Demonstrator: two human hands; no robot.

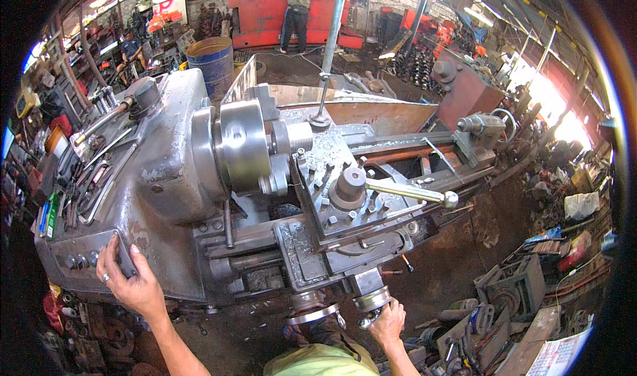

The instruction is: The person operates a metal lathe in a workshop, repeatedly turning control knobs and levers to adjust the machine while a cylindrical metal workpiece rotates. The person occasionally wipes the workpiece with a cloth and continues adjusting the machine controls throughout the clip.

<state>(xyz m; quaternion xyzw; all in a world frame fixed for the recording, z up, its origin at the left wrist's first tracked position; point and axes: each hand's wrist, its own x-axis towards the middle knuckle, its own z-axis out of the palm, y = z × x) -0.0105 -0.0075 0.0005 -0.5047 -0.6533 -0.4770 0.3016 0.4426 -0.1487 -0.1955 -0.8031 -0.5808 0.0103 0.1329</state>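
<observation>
A metal lathe fills the middle. My left hand [136, 283] is closed round a dark lever [124, 256] on the headstock's front panel [83, 251]. My right hand [388, 323] grips the ball-ended crank handle [369, 321] of the cross slide; its fingertips are partly hidden. Above it sits the tool post [349, 188], with a long ball-tipped lever [415, 191] pointing right. The chuck [242, 144] has a shiny round workpiece [300, 137] in its jaws, close to the tool post. Metal chips lie on the carriage [302, 256]. A larger handwheel [312, 314] is left of my right hand.
Wrenches [99, 187] and other tools lie on the headstock [169, 170]. The tailstock [481, 134] stands at the bed's far right. Behind are a blue drum [211, 64] and a person [296, 11] at a red machine part [255, 18]. Scrap and boards [534, 339] crowd the right.
</observation>
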